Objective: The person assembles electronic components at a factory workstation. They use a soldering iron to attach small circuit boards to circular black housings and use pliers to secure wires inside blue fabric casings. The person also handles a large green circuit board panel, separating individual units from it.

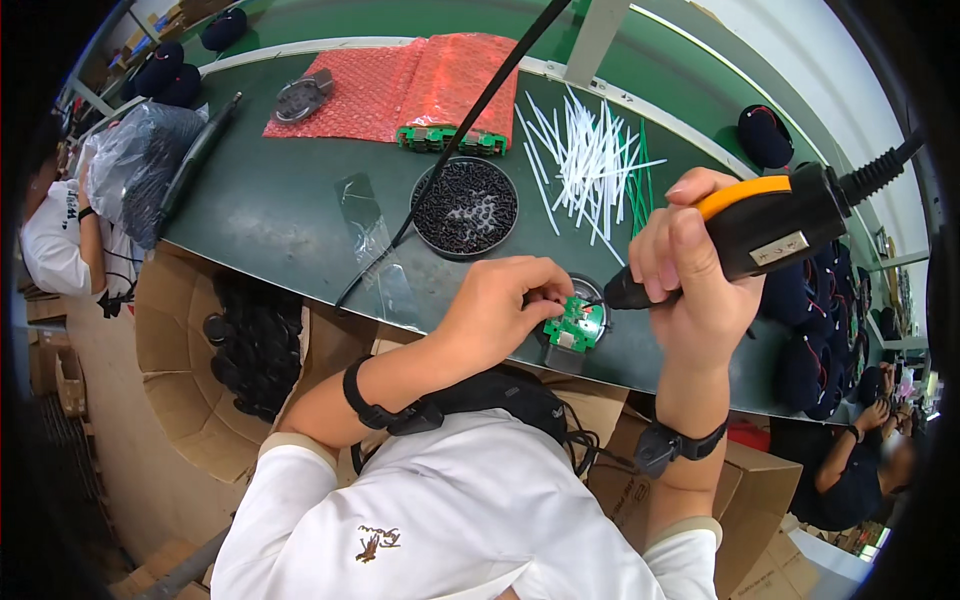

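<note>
My right hand (690, 270) grips a black and orange electric screwdriver (760, 228), its tip pointing left and down onto a small green circuit board (575, 325). The board sits in a round black part (590, 292) near the front edge of the dark green bench (280, 210). My left hand (500, 310) rests beside the board, its fingertips pinched on the board's upper left edge. A round tray of small black screws (465, 207) lies just behind my left hand.
Several white and green plastic sticks (590, 160) lie at the back right. Red bubble wrap (400, 85) with green boards (445, 140) lies behind. An open cardboard box (240, 350) of black parts stands on the left. Other people sit at far left and lower right.
</note>
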### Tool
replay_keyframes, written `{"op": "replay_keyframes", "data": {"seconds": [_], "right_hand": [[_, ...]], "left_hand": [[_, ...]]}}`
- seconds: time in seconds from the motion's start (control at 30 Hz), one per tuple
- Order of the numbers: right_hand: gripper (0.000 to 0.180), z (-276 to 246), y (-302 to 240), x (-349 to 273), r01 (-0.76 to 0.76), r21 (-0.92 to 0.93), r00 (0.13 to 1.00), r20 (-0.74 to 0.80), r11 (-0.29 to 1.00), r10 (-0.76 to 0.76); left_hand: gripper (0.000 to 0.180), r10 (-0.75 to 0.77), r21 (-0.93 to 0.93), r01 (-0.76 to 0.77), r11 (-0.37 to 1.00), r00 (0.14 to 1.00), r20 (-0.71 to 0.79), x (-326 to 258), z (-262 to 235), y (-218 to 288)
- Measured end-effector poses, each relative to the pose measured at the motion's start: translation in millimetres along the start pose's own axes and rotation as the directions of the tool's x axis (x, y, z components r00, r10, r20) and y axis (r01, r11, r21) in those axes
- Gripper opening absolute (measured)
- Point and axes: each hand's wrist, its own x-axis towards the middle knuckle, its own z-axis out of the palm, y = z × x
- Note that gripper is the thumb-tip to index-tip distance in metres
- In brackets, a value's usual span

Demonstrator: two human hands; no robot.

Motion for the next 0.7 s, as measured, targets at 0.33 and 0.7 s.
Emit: {"op": "replay_keyframes", "data": {"seconds": [0.33,0.7], "right_hand": [[0.021,11.6,6.2,-2.2,0.048,0.029,0.998,0.046,0.998,-0.049],[0.022,12.6,10.6,-5.5,0.042,0.014,0.999,-0.007,0.999,-0.042]], "left_hand": [[0.02,0.162,0.104,-0.16,0.982,0.987,-0.013,1.2,1.0,-1.8],[0.023,0.252,0.204,-0.24,0.949,0.967,-0.036,6.2,1.9,-6.0]]}}
